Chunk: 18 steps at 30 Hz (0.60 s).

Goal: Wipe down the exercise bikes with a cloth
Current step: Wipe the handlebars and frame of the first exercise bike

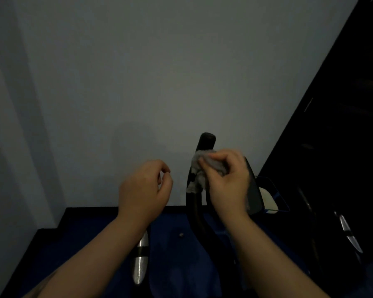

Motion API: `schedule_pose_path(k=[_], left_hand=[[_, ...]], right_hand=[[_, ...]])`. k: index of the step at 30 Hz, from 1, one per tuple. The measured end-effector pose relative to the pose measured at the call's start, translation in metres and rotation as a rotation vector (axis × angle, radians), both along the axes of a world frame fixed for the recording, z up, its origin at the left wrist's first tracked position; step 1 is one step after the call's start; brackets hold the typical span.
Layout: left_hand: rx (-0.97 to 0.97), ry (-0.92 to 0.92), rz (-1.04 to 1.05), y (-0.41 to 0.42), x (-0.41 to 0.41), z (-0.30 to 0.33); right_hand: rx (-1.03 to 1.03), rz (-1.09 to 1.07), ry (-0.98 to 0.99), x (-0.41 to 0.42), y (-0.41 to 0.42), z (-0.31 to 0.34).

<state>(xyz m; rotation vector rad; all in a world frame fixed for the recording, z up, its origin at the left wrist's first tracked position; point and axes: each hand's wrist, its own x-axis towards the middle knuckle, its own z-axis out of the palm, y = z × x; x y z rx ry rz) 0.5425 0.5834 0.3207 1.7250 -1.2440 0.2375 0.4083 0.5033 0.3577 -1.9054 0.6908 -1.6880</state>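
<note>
Right of centre in the frame, the right hand (pixel 226 179) has its fingers (pixel 215 157) curled around a pale grey cloth (pixel 197 173), pressing it against the black handlebar (pixel 206 141) of an exercise bike. The cloth is bunched and wrapped round the bar just below its rounded tip, which pokes up above the hand; that wrap looks chosen so the fabric covers the grip all round as it is rubbed. A ragged end of the cloth hangs down on the bar's left side.

The left hand (pixel 145 186) hovers just left of the bar, apart from it, fingers loosely curled and holding nothing. I'd guess it is waiting to steady the bike or take over the cloth.

Below, a chrome bar (pixel 140 261) shows at lower centre, and another metal part (pixel 349 233) at the lower right. The grey wall (pixel 159 72) fills the upper frame.
</note>
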Motion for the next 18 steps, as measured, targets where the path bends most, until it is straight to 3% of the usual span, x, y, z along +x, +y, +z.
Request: schedule_pose_path(k=[2, 6, 12, 18], left_hand=[[-0.009, 0.002, -0.016, 0.0, 0.001, 0.0], [-0.052, 0.09, -0.108, 0.004, 0.002, -0.003], [-0.018, 0.076, -0.328, 0.009, 0.018, -0.005], [-0.012, 0.207, -0.616, 0.015, 0.038, -0.01]], right_hand=[[-0.121, -0.067, -0.012, 0.009, -0.008, 0.02], [-0.31, -0.311, 0.274, 0.021, -0.001, 0.009], [-0.344, -0.476, 0.229, 0.032, 0.0, 0.015], [-0.378, -0.574, 0.548, 0.036, 0.022, -0.015]])
